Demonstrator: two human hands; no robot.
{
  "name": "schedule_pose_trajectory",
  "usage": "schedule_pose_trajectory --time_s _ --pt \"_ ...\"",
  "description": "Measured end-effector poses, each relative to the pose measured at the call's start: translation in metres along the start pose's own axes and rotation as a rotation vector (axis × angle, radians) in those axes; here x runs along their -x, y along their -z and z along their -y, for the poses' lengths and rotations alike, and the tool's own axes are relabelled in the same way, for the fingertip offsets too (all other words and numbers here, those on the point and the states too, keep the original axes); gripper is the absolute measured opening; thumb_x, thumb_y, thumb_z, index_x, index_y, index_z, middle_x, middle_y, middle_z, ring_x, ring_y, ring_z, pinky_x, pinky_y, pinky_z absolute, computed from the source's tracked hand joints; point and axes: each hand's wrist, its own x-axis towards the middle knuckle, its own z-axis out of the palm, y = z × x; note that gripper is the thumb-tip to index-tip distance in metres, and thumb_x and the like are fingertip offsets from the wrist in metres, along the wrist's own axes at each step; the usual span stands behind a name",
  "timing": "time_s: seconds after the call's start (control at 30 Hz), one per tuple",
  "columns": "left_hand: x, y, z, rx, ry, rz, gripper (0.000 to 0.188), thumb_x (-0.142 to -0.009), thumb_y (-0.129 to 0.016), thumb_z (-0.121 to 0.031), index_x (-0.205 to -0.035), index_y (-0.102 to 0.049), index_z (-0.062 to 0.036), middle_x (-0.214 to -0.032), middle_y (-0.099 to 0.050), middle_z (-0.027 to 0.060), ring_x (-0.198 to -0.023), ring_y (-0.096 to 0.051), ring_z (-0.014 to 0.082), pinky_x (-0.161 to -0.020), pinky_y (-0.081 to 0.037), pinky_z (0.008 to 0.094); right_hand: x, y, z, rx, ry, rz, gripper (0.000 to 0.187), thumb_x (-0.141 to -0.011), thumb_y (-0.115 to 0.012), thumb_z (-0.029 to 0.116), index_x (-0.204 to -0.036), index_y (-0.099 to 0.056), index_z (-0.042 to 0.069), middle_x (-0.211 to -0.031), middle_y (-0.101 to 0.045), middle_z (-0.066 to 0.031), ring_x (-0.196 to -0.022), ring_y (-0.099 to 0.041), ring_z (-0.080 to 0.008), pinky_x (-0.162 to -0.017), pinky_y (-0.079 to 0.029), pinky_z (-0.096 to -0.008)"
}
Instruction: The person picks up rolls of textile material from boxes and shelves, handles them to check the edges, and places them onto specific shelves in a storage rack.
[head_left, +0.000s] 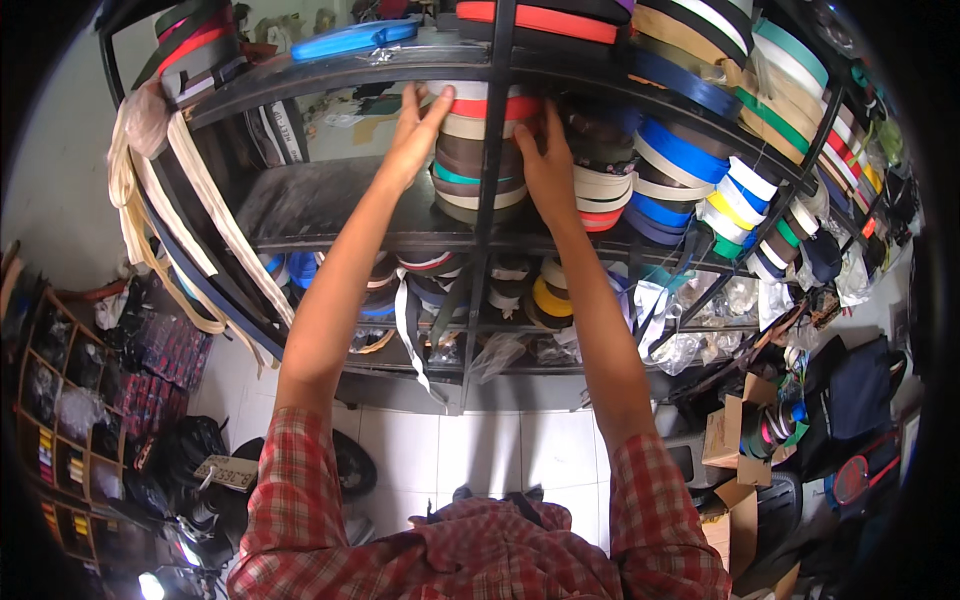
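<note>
A tall stack of webbing rolls [466, 155] in white, red, beige, brown and teal stands on the middle shelf, partly covered by a black upright post. My left hand [418, 135] grips the stack's left side near the top, thumb on the white roll and fingers spread along the side. On the other side, my right hand [546, 165] is cupped round the upper rolls, its thumb against a beige one. Both arms are stretched forward. The far side of the stack is hidden.
The black metal rack [370, 235] carries many more webbing rolls. Blue webbing [665, 150] is stacked to the right. A flat blue coil [355, 40] lies on the upper shelf. Pale straps [205, 200] hang at the left. An open cardboard box [725, 435] stands at the lower right.
</note>
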Motion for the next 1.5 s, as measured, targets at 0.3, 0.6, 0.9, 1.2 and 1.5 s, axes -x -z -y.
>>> schedule_pose_trajectory --time_s 0.3,0.6,0.9,1.2,1.5 --pt "-0.001 -0.008 -0.01 -0.016 -0.056 -0.043 0.069 -0.087 -0.065 -0.045 -0.131 -0.044 0.003 -0.125 -0.054 0.021 -0.117 -0.052 0.0284 -0.095 -0.043 0.0373 -0.006 -0.003 0.004 0.016 0.047 0.034 0.066 -0.087 -0.063 0.031 -0.135 -0.039 -0.008 -0.139 -0.04 -0.029 -0.132 -0.037 -0.0387 -0.109 -0.029 -0.0405" --pt "0.004 -0.019 -0.007 -0.253 -0.151 -0.127 0.072 -0.087 -0.063 -0.046 -0.134 -0.04 0.0027 -0.131 -0.048 0.0228 -0.122 -0.047 0.0297 -0.101 -0.038 0.0399 -0.009 0.001 -0.003 -0.123 -0.039 0.008 0.065 -0.085 -0.065 0.028 -0.134 -0.04 -0.006 -0.131 -0.048 -0.0275 -0.123 -0.047 -0.0387 -0.103 -0.036 -0.0406" --pt "0.004 -0.02 -0.009 -0.058 -0.132 0.053 0.075 -0.093 -0.055 -0.044 -0.145 -0.023 -0.0001 -0.142 -0.038 0.0222 -0.133 -0.036 0.0283 -0.109 -0.027 0.0348 -0.01 0.006 -0.001 0.088 0.097 0.058 0.062 -0.087 -0.064 0.019 -0.139 -0.038 -0.001 -0.138 -0.046 -0.0199 -0.123 -0.048 -0.0284 -0.101 -0.037 -0.0353" --pt "0.111 -0.066 0.002 -0.369 -0.303 -0.15 0.059 -0.092 -0.058 -0.019 -0.141 -0.033 0.0028 -0.148 -0.031 0.0192 -0.137 -0.031 0.0277 -0.111 -0.026 0.0359 0.087 0.047 0.003 0.002 0.014 0.171 0.056 -0.086 -0.061 0.008 -0.138 -0.041 -0.001 -0.144 -0.037 -0.0234 -0.135 -0.036 -0.0338 -0.108 -0.031 -0.0381" --pt "0.354 -0.125 0.026 0.128 0.692 0.215 0.018 -0.097 -0.052 -0.015 -0.089 -0.058 0.0002 -0.048 -0.049 0.0015 -0.038 -0.044 0.0067 -0.039 -0.031 0.021 0.33 0.227 0.036 -0.043 -0.949 -0.019 0.018 -0.094 -0.057 0.013 -0.102 -0.061 -0.002 -0.078 -0.062 -0.007 -0.066 -0.061 -0.0127 -0.061 -0.05 -0.0274"
